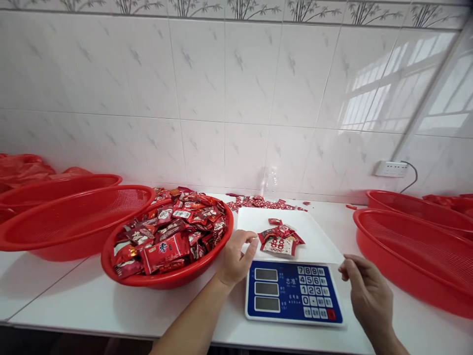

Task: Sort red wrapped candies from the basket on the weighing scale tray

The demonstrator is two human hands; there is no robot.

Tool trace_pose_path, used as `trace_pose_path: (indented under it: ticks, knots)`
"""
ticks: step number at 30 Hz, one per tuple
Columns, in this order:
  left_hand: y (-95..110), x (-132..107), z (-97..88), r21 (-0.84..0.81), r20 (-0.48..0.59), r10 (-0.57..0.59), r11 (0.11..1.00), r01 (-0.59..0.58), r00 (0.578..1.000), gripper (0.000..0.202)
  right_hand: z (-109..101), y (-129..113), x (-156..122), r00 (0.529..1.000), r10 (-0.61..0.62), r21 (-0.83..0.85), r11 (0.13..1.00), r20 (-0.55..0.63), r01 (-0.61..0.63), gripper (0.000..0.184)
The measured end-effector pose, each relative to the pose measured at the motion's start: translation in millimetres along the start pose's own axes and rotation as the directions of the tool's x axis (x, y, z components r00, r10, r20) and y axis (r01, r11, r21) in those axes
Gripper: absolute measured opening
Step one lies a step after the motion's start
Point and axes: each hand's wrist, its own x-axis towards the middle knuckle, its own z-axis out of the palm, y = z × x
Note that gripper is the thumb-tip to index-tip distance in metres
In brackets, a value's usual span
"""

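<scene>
A white weighing tray (314,229) sits on top of a digital scale (291,318) with a blue keypad panel and three displays. Several red and white wrapped snacks (280,245) lie in the tray's middle. My left hand (236,256) is at the tray's left front corner, fingers curled around the edge, its fingertips close to the snacks. At the right front corner, my right hand (364,286) pinches the rim between thumb and fingers. Just left of my left hand stands a red basket (168,281) heaped with wrapped snacks (166,251), mostly red.
Red plastic baskets stand at the left (77,227) and right (414,256). Behind the tray, small red packets (258,202) are scattered along the wall beside a clear plastic container (271,183). A power strip (391,169) with a cable is on the tiled wall.
</scene>
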Motion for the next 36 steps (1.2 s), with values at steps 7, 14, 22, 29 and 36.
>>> trace_pose_path:
  ticks: [7,14,22,29,36]
  knots:
    - [9.1,-0.9,-2.0,-0.064,0.051,0.077,0.995,-0.074,0.996,0.012,87.7,-97.0,43.3,0.715,-0.354,0.11,0.925,0.604,0.365,0.024]
    - [5.3,-1.9,-1.5,-0.023,0.066,0.164,0.986,-0.163,0.984,0.015,199.0,-148.9,54.9,0.103,-0.473,0.262,0.642,0.875,0.721,0.028]
    - [5.2,-2.4,-0.3,-0.044,0.056,0.132,0.991,-0.13,0.99,0.018,253.9,-148.7,34.8,-0.114,-0.396,0.329,0.534,0.911,0.779,0.036]
    - [4.6,-2.0,0.1,-0.055,0.059,0.119,0.992,-0.116,0.991,0.017,245.5,-156.0,48.8,0.166,-0.447,0.152,0.592,0.879,0.792,0.028]
    - [3.4,1.2,-3.0,-0.084,0.054,0.097,0.992,-0.092,0.994,0.014,205.4,-161.4,77.2,0.359,-0.438,0.067,0.704,0.824,0.707,0.023]
